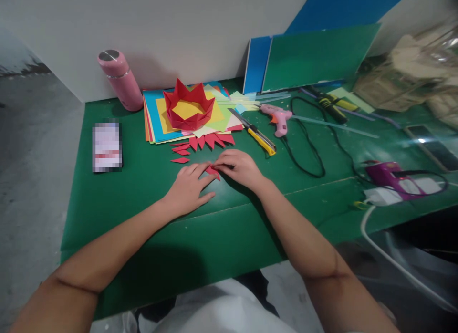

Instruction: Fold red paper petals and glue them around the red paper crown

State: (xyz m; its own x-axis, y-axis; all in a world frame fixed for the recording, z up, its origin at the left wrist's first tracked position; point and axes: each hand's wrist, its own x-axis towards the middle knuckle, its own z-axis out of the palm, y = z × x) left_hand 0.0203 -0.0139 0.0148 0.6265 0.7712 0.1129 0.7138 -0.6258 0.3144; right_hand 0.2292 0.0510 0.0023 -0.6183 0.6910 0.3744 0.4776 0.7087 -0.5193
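My left hand lies flat on the green table, fingers stretched out over a small red folded paper piece. My right hand has its fingers curled and pressed on the same red piece from the right. Just beyond them lies a row of several red folded paper points, with two loose ones at the left. Behind that, a red paper crown-shaped box sits on a stack of coloured paper sheets.
A pink bottle stands at the back left, a phone lies left. A yellow utility knife, a pink glue gun with black cord, a purple glue gun and leaning green and blue boards are at the right.
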